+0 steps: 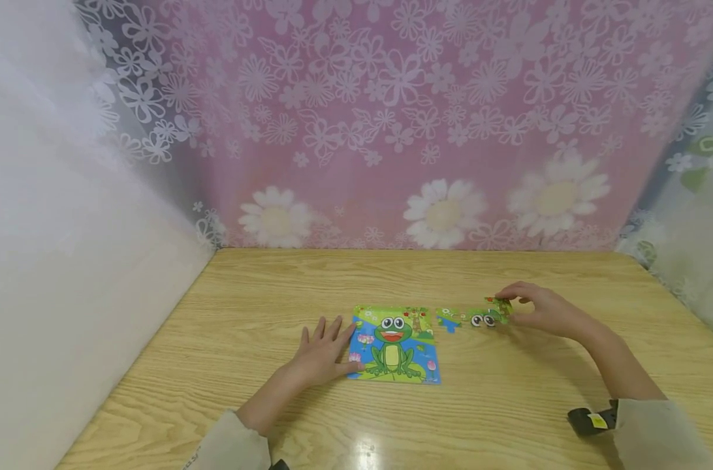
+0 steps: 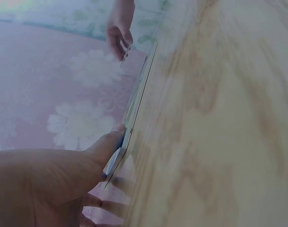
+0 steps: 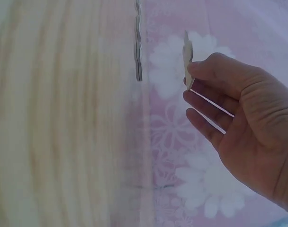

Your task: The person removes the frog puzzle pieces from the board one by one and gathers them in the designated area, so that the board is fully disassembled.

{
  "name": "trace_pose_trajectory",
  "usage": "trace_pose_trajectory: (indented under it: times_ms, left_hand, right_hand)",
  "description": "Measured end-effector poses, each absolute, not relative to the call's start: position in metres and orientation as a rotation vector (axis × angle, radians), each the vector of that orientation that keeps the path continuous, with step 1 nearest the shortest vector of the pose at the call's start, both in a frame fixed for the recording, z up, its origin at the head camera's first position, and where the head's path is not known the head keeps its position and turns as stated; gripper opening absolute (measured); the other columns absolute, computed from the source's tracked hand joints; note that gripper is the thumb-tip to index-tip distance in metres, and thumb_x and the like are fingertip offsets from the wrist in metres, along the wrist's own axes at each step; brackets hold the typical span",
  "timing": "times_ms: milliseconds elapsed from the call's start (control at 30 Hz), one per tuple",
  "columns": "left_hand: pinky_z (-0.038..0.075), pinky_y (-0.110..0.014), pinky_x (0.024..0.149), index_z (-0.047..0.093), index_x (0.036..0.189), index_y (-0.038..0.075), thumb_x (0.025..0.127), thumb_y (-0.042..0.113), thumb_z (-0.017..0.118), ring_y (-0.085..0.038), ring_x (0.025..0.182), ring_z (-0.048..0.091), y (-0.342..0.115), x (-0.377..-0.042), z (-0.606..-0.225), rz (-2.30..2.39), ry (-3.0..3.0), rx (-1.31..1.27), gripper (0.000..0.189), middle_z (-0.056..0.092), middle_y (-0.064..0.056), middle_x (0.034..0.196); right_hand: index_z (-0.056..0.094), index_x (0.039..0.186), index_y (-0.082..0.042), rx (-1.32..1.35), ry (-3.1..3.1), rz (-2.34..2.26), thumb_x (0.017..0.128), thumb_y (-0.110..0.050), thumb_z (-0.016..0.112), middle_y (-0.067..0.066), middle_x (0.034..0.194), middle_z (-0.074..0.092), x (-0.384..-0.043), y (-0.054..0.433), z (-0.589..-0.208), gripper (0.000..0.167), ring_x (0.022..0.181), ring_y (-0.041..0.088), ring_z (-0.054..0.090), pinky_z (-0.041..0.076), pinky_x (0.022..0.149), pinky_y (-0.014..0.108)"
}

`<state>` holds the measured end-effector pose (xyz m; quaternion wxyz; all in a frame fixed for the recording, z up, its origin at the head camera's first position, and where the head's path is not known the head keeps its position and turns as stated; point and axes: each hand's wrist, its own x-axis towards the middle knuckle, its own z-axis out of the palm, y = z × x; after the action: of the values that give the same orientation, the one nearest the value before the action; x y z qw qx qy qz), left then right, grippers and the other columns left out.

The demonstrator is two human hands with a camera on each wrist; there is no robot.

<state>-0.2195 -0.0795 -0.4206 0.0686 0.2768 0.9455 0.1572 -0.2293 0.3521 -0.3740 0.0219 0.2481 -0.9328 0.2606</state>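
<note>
The lettering on your left sleeve is too small to read; a yellow label sits on the black band at your right wrist. The frog board lies flat on the bench. Your left grip has its fingers spread apart at the board's left edge, thumb touching it. Your right grip is clamped, thumb against fingers, on a puzzle piece, raised off the bench right of the board; loose pieces lie just right of the board.
</note>
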Motion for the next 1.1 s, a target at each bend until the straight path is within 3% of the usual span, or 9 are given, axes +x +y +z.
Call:
trace_pose_trajectory:
  times_ms: [667,1100]
  left_hand:
    - [0.004,-0.067,0.097,0.025,0.147,0.014,0.085,0.062,0.048,-0.045,0.133,0.004,-0.079,-0.221,-0.422,0.460,2.845,0.824,0.082,0.014,-0.018,0.149]
    - [0.005,-0.067,0.097,0.024,0.147,0.014,0.085,0.062,0.048,-0.046,0.132,0.004,-0.079,-0.221,-0.422,0.440,2.851,0.832,0.082,0.014,-0.018,0.149]
  right_hand:
    - [0.054,0.118,0.005,0.650,-2.942,0.900,0.083,-0.005,0.066,0.022,0.112,0.055,-0.231,0.386,-0.396,0.039,0.103,0.044,0.050,0.043,0.081,0.053]
    - [0.058,0.115,0.003,0.699,-2.931,0.843,0.079,-0.002,0.069,0.018,0.111,0.057,-0.236,0.388,-0.406,0.038,0.099,0.038,0.053,0.046,0.079,0.048]
